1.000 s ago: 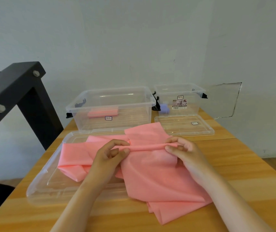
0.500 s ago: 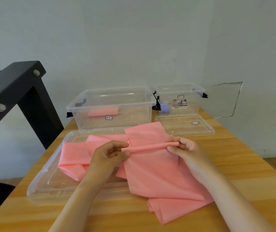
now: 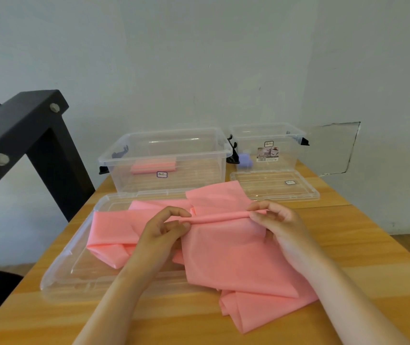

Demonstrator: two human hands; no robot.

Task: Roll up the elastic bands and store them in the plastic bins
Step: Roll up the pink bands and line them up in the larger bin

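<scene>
Pink elastic band [image 3: 236, 260] (rolled edge) pinched between both hands [image 3: 164, 230].

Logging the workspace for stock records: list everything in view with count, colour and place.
elastic band: 1, pink, across table and large lid, far edge rolled
rolled band: 1, pink, inside large bin
purple roll: 1, purple, inside small bin
large bin: 1, clear, back centre
small bin: 1, clear, back right
large lid: 1, clear, before large bin
small lid: 1, clear, before small bin
table: 1, light wood
frame: 1, black, left
left hand: 1, fingers pinch rolled edge
right hand: 1, fingers pinch rolled edge
</scene>
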